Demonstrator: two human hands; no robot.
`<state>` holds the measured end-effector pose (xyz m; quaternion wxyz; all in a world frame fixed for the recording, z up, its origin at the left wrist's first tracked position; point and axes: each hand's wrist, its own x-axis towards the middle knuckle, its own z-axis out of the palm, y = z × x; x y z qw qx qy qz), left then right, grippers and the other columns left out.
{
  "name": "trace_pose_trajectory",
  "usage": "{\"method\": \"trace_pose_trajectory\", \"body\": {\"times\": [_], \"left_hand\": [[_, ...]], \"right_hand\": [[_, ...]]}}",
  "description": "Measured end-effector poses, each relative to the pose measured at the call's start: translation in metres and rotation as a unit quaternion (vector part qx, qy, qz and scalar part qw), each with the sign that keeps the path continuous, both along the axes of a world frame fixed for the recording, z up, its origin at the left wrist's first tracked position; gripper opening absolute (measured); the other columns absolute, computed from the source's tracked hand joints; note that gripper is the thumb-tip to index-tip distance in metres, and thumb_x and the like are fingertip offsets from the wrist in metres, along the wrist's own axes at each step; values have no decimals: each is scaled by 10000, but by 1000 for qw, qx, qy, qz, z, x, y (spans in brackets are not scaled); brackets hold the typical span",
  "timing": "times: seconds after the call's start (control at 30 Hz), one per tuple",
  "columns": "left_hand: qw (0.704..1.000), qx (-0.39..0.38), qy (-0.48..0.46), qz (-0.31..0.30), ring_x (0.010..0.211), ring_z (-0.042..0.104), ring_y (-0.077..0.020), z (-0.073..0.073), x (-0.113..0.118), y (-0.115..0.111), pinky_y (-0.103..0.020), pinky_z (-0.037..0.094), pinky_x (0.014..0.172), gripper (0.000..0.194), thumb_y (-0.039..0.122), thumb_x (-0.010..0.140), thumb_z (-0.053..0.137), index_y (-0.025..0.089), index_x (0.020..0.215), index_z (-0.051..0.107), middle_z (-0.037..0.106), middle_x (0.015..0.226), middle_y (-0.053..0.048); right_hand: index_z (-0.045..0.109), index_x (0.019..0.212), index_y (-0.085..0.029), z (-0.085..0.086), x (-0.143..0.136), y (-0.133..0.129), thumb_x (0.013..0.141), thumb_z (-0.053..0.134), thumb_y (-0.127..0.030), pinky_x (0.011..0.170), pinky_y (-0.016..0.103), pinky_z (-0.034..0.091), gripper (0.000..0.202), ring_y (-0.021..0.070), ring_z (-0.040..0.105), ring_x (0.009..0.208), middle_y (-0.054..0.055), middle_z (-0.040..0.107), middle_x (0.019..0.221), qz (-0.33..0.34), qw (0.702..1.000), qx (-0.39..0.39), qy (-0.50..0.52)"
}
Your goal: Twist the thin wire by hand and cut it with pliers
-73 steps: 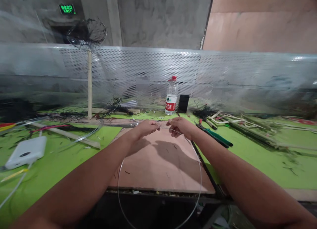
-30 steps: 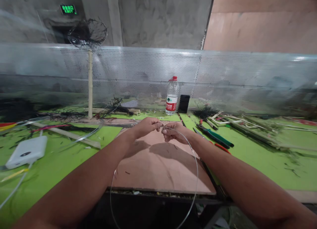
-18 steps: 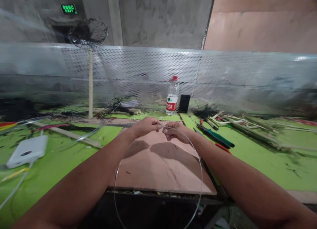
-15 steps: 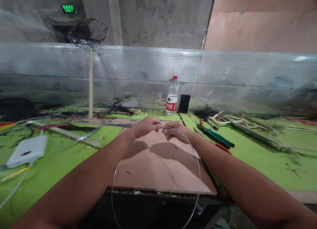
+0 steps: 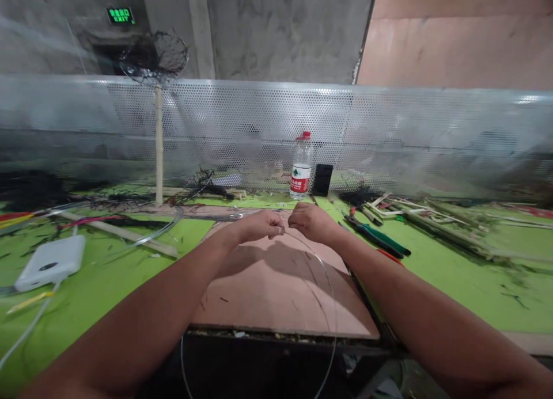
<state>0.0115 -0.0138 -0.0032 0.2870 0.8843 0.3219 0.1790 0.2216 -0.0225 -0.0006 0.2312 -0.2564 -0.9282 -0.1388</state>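
Note:
A large loop of clear, thin wire hangs from my fingers, arcing over the wooden board and down past its front edge. My left hand is closed in a pinch on the wire where it comes out near the fingertips. Close beside it, my right hand is curled with its back turned up. Its fingertips meet the wire by the left fingers, though what exactly they grip is hidden. Both hands are just above the far part of the wooden board, which carries a few dark scraps.
Green-handled pliers and a red-handled tool lie right of my right forearm. A water bottle and a black phone stand behind the hands. Plant stems lie right; a white power bank lies left.
My right hand has turned over, back upward, and shifted slightly up. The right side of the wire loop has swung left and the loop hangs lower. My left hand has moved little.

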Motion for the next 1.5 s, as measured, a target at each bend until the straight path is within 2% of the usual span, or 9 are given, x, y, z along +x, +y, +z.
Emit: {"method": "trace_pose_trajectory", "body": {"times": [0.33, 0.5, 0.8, 0.97, 1.2, 1.27, 1.33, 1.4, 1.5], "left_hand": [[998, 46, 40, 0, 583, 445, -98, -9, 5, 10, -203, 309, 537, 194, 159, 653, 430, 158, 710, 616, 522, 632, 16], [996, 82, 23, 37, 585, 425, -95, -11, 7, 11, -202, 316, 539, 173, 186, 694, 436, 152, 699, 606, 534, 654, 14], [991, 97, -32, 88, 600, 421, -102, -22, 11, 22, -213, 304, 554, 136, 137, 680, 441, 154, 642, 570, 550, 651, 13], [993, 38, -56, 93, 520, 304, -90, -16, 10, 15, -229, 221, 497, 109, 177, 656, 431, 163, 548, 434, 387, 539, 35], [987, -22, -54, 151, 499, 245, -85, -12, 9, 7, -247, 146, 489, 213, 338, 669, 522, 165, 559, 462, 333, 520, 41], [985, -42, -56, 158, 500, 268, -87, -12, 8, 7, -247, 154, 486, 189, 336, 656, 538, 164, 588, 499, 365, 532, 37], [983, -73, -66, 158, 504, 306, -92, -12, 7, 6, -244, 181, 481, 166, 332, 655, 536, 166, 645, 541, 408, 556, 31], [978, -99, -81, 162, 498, 321, -94, -11, 6, 5, -243, 198, 471, 158, 320, 652, 528, 168, 683, 558, 413, 559, 30], [974, -104, -107, 169, 483, 316, -92, -8, 5, 5, -243, 199, 458, 154, 300, 649, 519, 163, 699, 569, 392, 543, 35]], "right_hand": [[618, 691, -161, 7, -9, -14, 793, 483, -166, 737, 278, 304, 170, 165, 495, 777, 51, 603, 695, -78, 995, 36, -52], [608, 677, -150, 9, -15, -22, 772, 482, -147, 710, 292, 288, 158, 174, 484, 739, 66, 600, 678, -102, 990, 52, -85], [619, 703, -135, -2, -26, -24, 823, 458, -179, 708, 320, 272, 206, 199, 497, 741, 100, 618, 694, -140, 983, 60, -105], [624, 690, -131, -5, -26, -22, 826, 453, -180, 708, 315, 287, 224, 191, 493, 719, 99, 629, 674, -142, 986, 51, -73], [611, 644, -144, -9, -22, -19, 831, 482, -269, 643, 264, 318, 260, 144, 472, 659, 56, 604, 647, -103, 993, -25, 60], [592, 633, -150, -9, -20, -17, 843, 476, -357, 584, 240, 317, 317, 122, 466, 619, 29, 576, 627, -115, 975, -99, 164], [569, 662, -154, -8, -19, -14, 856, 446, -416, 540, 220, 327, 349, 108, 472, 590, 11, 557, 624, -134, 931, -191, 283], [559, 735, -155, -6, -16, -12, 869, 419, -435, 514, 213, 364, 340, 105, 509, 569, 11, 564, 644, -145, 861, -322, 367], [562, 826, -149, -4, -11, -11, 860, 454, -414, 476, 234, 427, 288, 113, 555, 498, 25, 589, 641, -134, 747, -529, 379]]}}
